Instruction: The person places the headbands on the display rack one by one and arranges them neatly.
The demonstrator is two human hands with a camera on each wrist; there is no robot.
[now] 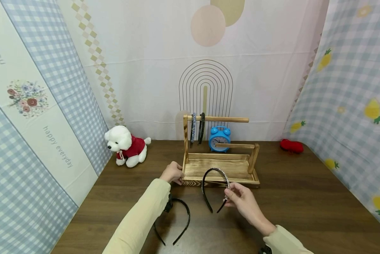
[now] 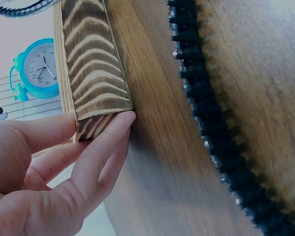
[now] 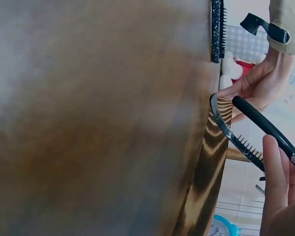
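Observation:
My left hand grips the front left corner of a wooden stand, thumb on one side and fingers against the end, as the left wrist view shows. In my right hand, a black toothed headband with silver sparkle is pinched by one side. It is upright in front of the stand, its two ends pointing down. Another black toothed headband lies on the table beside my left forearm. From the stand's upper bar hang a blue-silver headband and a black one.
A blue alarm clock stands behind the stand's lower bar. To the left sits a white toy dog in a red top. A red soft item lies at the back right. Cloth hangs around the brown table.

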